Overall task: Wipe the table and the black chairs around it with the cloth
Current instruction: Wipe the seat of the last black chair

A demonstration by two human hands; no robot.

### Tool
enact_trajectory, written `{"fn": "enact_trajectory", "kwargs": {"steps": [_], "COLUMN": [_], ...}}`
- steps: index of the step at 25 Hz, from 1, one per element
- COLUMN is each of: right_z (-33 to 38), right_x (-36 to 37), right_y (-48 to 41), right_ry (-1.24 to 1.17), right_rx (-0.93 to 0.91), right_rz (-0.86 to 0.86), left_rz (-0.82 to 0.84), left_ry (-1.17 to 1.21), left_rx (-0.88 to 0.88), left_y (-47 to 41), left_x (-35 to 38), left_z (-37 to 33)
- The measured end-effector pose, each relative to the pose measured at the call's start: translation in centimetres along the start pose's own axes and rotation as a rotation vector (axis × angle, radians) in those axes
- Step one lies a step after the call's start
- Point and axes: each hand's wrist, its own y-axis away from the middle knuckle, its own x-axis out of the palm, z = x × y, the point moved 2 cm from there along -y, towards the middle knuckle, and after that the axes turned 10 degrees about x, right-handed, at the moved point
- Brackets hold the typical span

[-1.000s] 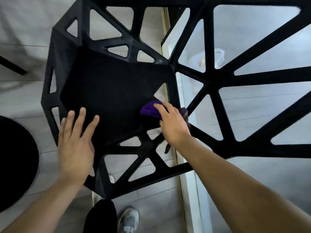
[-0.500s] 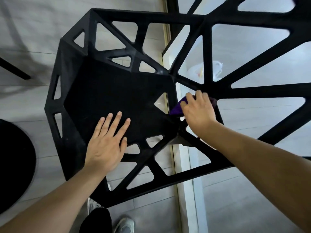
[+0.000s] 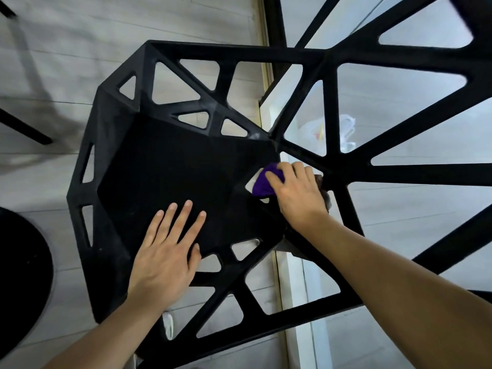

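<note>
Poking from under R hand (image 3: 299, 194) fingers (image 3: 277, 180): cloth (image 3: 262, 185), on chair (image 3: 173, 169).

Both arms are bare from where they enter the frame: the left forearm (image 3: 106, 334) from the lower left, the right forearm (image 3: 399, 275) from the lower right. The left hand (image 3: 165, 251), below centre, shows short, evenly trimmed nails. The right hand (image 3: 298, 195), right of centre, shows its back and knuckles. Low in the frame, left of centre, is the rounded toe of a white shoe (image 3: 168, 324).
</note>
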Motion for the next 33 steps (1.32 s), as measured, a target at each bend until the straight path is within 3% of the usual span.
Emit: {"fn": "enact_trajectory", "kwargs": {"steps": [4,10,15,17,19,23,27,30,33], "right_z": [2.4,-1.7,-3.8,-4.3,-4.1,1.3,5.9,6.8,9.4], "right_x": [-1.6,-1.1,-3.2,-4.0,-4.4,-1.7,0.4,0.5,-0.8], "right_y": [-6.1,-7.8,-3.3,-2.7,-1.6,3.7,6.6,7.7,8.9], "right_ry": [0.022,0.247,0.425,0.341,0.094,-0.17,-0.434,-0.419,-0.546], "right_rx": [-0.132,-0.169,-0.154,-0.011,0.119,0.127,0.44,0.323,0.065], "right_rz": [-0.134,0.086,0.104,0.122,0.103,0.281,0.409,0.378,0.365], "left_rz": [0.007,0.022,0.009,0.0,0.002,0.052,0.039,-0.028,0.01], "left_ry": [-0.013,0.0,0.002,-0.005,-0.011,0.018,0.059,0.099,0.257], "left_rx": [-0.009,-0.029,-0.022,-0.012,-0.009,-0.005,-0.118,-0.328,-0.387], "left_y": [0.0,-0.2,-0.1,-0.2,0.1,-0.5,1.4,6.5,11.1], "left_x": [-0.1,-0.3,-0.4,-0.3,-0.3,-0.8,-2.5,-4.7,-5.5], "left_z": [-0.1,-0.4,-0.4,-0.4,-0.3,-0.4,2.1,4.2,2.5]}}
